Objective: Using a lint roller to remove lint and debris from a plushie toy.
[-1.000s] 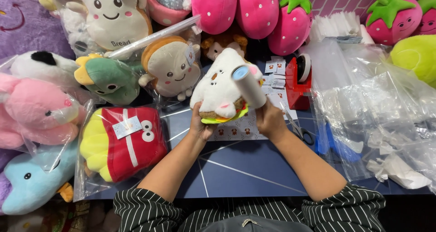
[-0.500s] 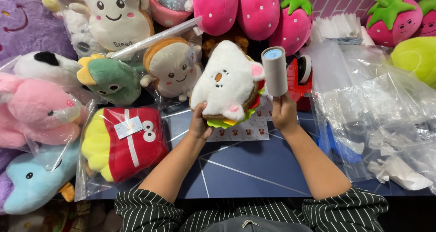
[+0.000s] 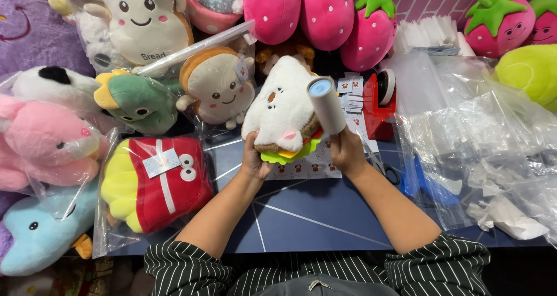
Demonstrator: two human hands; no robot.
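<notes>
My left hand [image 3: 255, 160] grips the underside of a white sandwich-shaped plush toy [image 3: 281, 110] with a green and orange frill, held above the dark blue table [image 3: 313, 215]. My right hand [image 3: 347, 151] holds a white lint roller [image 3: 326, 103] by its handle, its cylinder resting against the right side of the plush. Under the plush lies a sheet of small stickers [image 3: 313, 165].
Bagged plush toys crowd the left: a red and yellow fries plush [image 3: 154, 180], a green dinosaur [image 3: 136, 102], a toast plush [image 3: 217, 84]. Pink strawberry plushes [image 3: 325, 15] line the back. A red tape dispenser [image 3: 380, 104], scissors [image 3: 386, 171] and clear plastic bags [image 3: 487, 139] lie right.
The lint roller moved off the plush to the right and up, then came back against its right side. The plush tilted slightly in my left hand.
</notes>
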